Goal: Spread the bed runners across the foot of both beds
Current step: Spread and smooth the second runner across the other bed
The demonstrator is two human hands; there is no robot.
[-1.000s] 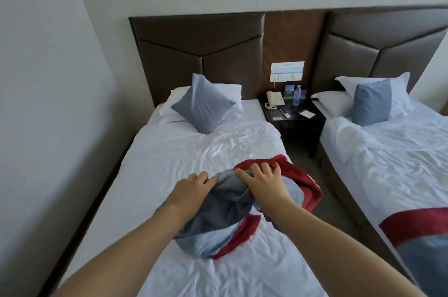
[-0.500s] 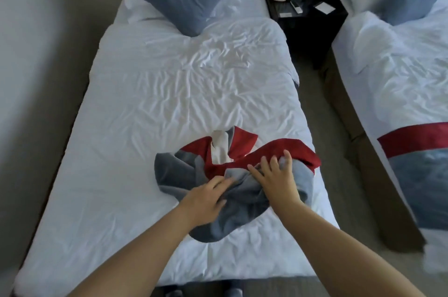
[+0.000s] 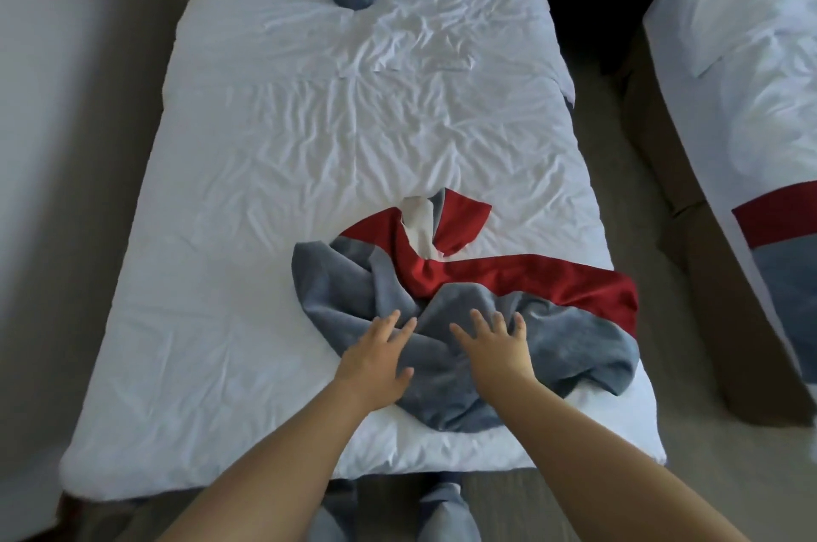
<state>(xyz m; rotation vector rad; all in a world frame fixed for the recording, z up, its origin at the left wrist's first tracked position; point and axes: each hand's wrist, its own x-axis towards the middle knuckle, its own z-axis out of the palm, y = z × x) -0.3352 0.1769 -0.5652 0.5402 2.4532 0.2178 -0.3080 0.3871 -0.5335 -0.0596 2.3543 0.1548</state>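
bed runner (image 3: 464,303) lies bunched up on the white bed (image 3: 265,196) — left hand (image 3: 376,364) and right hand (image 3: 497,353) rest flat on its grey part, fingers spread, gripping nothing.

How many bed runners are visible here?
2. The crumpled runner lies on the near bed, under the left hand and right hand; the spread runner crosses the right bed, cut off at the picture's edge.

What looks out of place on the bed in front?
The runner lies crumpled in a heap near the foot of the bed, bunched toward its right side instead of spread flat. The left hand and right hand rest on its grey part.
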